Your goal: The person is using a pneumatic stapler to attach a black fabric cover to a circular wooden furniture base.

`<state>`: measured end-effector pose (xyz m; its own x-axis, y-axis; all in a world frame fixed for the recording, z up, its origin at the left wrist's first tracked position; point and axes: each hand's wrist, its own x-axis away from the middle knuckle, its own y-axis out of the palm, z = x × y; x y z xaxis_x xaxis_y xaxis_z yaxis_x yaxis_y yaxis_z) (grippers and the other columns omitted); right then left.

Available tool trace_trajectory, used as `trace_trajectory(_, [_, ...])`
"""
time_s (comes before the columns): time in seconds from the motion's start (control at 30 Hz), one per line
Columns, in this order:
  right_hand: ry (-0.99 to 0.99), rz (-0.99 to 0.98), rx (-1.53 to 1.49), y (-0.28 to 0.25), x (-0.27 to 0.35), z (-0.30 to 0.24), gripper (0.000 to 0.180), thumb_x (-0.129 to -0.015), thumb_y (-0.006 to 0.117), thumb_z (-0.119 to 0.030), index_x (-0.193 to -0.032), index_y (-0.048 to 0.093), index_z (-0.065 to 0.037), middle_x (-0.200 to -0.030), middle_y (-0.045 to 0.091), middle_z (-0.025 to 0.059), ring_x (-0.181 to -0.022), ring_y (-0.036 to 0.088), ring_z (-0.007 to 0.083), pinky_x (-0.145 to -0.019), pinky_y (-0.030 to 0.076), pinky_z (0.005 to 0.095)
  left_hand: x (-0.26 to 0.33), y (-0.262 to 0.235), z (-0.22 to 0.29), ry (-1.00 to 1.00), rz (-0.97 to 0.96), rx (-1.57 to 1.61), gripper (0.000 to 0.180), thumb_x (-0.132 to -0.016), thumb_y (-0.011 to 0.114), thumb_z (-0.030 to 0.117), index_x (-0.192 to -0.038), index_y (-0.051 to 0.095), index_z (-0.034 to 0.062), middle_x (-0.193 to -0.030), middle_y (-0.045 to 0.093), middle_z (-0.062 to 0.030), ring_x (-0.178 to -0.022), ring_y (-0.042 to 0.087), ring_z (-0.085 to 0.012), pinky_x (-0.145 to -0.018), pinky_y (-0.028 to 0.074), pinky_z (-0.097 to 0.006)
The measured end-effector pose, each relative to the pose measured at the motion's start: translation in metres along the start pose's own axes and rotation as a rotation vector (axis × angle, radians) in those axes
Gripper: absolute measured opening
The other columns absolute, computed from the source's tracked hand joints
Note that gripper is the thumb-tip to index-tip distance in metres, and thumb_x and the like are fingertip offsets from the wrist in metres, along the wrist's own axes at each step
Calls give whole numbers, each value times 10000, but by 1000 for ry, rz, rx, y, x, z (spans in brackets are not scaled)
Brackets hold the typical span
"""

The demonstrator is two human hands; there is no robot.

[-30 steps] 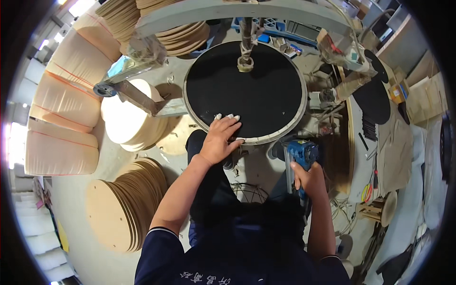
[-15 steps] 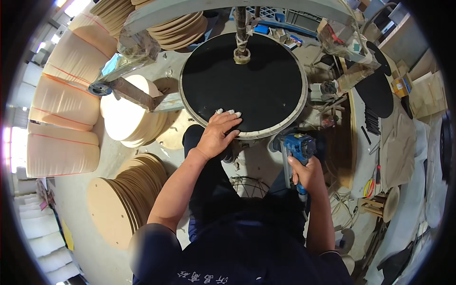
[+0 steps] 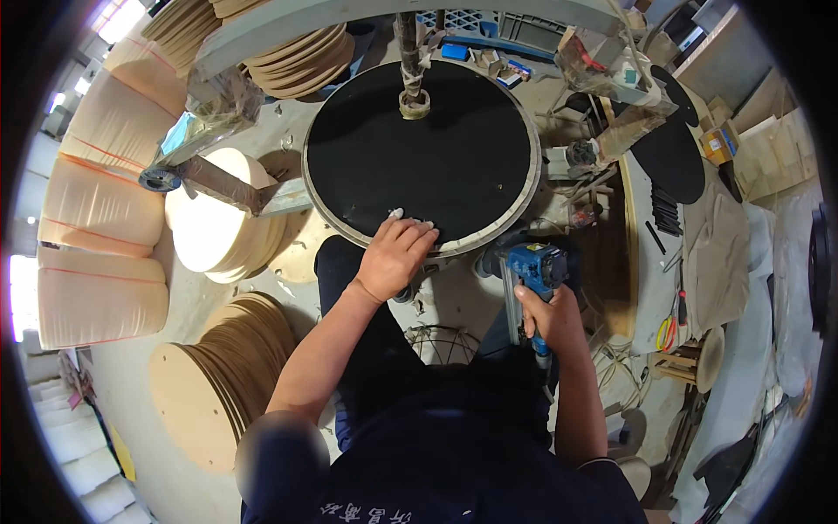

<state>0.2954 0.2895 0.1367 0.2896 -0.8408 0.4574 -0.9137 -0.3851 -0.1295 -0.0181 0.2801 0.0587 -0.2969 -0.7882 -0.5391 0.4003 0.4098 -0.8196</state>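
A large round black-covered disc [image 3: 419,148] with a pale wooden rim lies flat on a stand, pressed from above by a vertical shaft and clamp [image 3: 413,96]. My left hand [image 3: 394,255] rests palm-down on the disc's near edge, fingers spread over the black covering. My right hand [image 3: 548,316] grips the handle of a blue pneumatic stapler [image 3: 534,266], its head held just beside the disc's lower right rim.
Stacks of round wooden discs [image 3: 223,375] lean at lower left, and a pale round stack [image 3: 209,223] sits left of the stand. Curved plywood backs [image 3: 96,210] are piled at far left. A cluttered workbench [image 3: 690,201] with black fabric, scissors and boxes stands at right.
The disc and hands sit lower and closer in the picture as the view shifts. My left hand has stayed on the near rim; the stapler stays beside the rim's lower right.
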Motion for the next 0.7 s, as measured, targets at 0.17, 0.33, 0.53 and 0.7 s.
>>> trace_trajectory(0.17, [-6, -6, 17, -1, 0, -1, 169, -1030, 696, -199, -1015, 662, -34, -636, 590, 3, -500, 538, 96, -530, 450, 292, -5, 4, 2, -24, 37, 50, 271, -856, 775, 121, -1125, 763, 85, -1127, 723, -38, -1037, 671, -253, -1001, 528, -444])
trace_trajectory(0.33, [-17, -28, -6, -1, -1, 0, 148, -1033, 688, -180, -1019, 663, -35, -637, 592, 4, -504, 544, 96, -529, 448, 288, -1, 11, 4, -51, 109, 129, 263, -819, 800, 88, -1080, 775, 77, -1055, 708, -34, -969, 664, -249, -922, 540, -426])
trace_trajectory(0.53, [-23, -25, 20, -1, -1, -6, 140, -1036, 680, -171, -1038, 667, -32, -630, 591, 7, -506, 544, 95, -529, 452, 291, -2, 13, 5, -18, 98, 185, 275, -806, 778, 46, -1080, 769, 40, -1040, 711, -46, -953, 669, -255, -899, 542, -410])
trace_trajectory(0.7, [4, -32, 25, -2, -7, -9, 183, -1025, 695, -203, -1058, 668, -25, -612, 593, 16, -506, 551, 115, -539, 458, 303, 6, 13, 4, -32, 65, 201, 269, -818, 747, 50, -1087, 764, 35, -1063, 713, -56, -988, 667, -261, -903, 542, -404])
